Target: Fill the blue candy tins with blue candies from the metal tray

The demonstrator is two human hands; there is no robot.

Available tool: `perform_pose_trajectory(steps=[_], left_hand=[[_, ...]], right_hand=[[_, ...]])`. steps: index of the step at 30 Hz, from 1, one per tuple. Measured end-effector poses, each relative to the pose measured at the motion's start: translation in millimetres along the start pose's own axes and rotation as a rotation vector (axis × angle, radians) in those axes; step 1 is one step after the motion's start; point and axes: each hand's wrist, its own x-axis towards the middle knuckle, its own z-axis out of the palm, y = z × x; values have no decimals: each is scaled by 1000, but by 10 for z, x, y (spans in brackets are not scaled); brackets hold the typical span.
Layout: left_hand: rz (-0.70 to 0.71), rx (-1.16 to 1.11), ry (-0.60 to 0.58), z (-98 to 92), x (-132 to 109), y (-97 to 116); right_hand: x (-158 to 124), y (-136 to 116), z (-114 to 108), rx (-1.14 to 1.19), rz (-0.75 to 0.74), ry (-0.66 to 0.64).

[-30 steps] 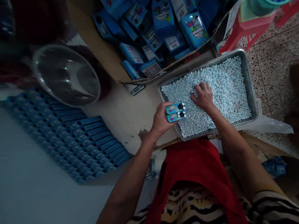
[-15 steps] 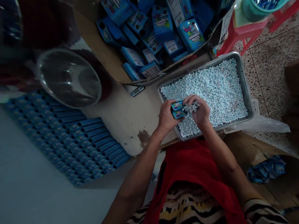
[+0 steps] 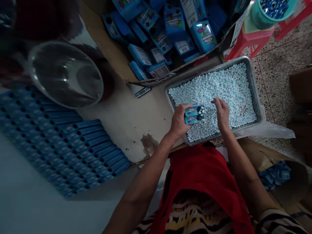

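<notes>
My left hand (image 3: 179, 122) grips two small blue candy boxes (image 3: 193, 111) side by side over the left part of a metal tray (image 3: 258, 118). A few white candies sit at the round holes on the boxes' right ends. Pale blue and white candies (image 3: 229, 84) cover most of the tray's bottom. Just right of the boxes, my right hand (image 3: 222, 113) hovers over the candies with its fingers loosely stretched. No candies show in its fingers, though its palm is hidden.
A cardboard box (image 3: 107, 48) of blue cartons (image 3: 174, 21) stands behind the tray. At left are a steel bowl (image 3: 65, 74) and stacked rows of blue boxes (image 3: 73, 146). A small scale (image 3: 142, 92) lies under the box edge. A teal bucket (image 3: 265, 19) rests above a red stool (image 3: 258, 37).
My right hand has moved right, away from the boxes, and the candies it held are gone from its fingers. The box ends now show candies. My left hand has shifted slightly right.
</notes>
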Motion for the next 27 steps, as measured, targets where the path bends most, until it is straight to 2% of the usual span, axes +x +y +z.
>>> perform_pose_trajectory(steps=[2, 5, 8, 11, 16, 19, 21, 23, 25, 27], left_hand=[[16, 58, 12, -1, -9, 23], [-20, 93, 87, -60, -56, 2], [-98, -44, 102, -180, -138, -91], [-160, -220, 103, -343, -212, -254], [-287, -328, 261, -669, -314, -710], [-350, -376, 419, -782, -381, -1080], [-387, -386, 493, -776, -408, -1332], [-427, -381, 517, -716, -422, -1549], [-450, -381, 518, -645, -439, -1695], [-448, -415, 498, -611, -466, -1753]], right_hand=[[-83, 129, -78, -180, -74, -28], [-156, 260, -115, -306, -124, 10], [-149, 331, -90, -375, -178, 69], [-74, 370, -70, -458, -229, 74], [81, 364, -145, -592, -285, 28], [86, 303, -123, -705, -326, -132], [61, 259, -48, -813, -328, -225], [49, 223, 52, -908, -320, -263], [75, 191, 148, -951, -311, -280], [143, 153, 220, -915, -284, -313]])
